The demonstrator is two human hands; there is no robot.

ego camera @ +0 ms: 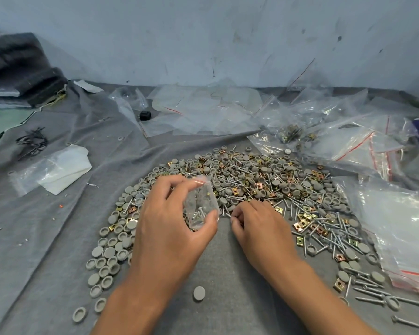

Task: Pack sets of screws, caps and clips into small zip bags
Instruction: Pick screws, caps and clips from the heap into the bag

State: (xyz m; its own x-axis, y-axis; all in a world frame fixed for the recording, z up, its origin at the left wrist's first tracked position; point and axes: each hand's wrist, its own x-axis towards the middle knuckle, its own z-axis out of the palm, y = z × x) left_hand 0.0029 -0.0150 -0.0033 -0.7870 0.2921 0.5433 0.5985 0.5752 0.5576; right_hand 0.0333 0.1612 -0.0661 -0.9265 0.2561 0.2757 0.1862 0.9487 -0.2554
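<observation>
Left hand at centre, gripping a small zip bag between thumb and curled fingers, mouth up near 12 o'clock, a few screws and caps already visible inside. Right hand just beside it at 3 o'clock, fingertips curled tight at the edge of the mixed pile; apparently pinching a screw, though too small to confirm. Pile of grey caps, brass clips and screws spread from 9 through 12 to 4 o'clock on the grey cloth.

Likely risks: bag mouth narrowing under the pinch, so a part catching the lip and dropping back into the pile; miscounting a set, with pieces so tangled; a screw point puncturing the thin film.

Open cloth at 6 o'clock between the forearms, one stray cap there. Spare zip bags crowding 1 to 4 o'clock, limiting reach that way. More room toward 8 o'clock.
</observation>
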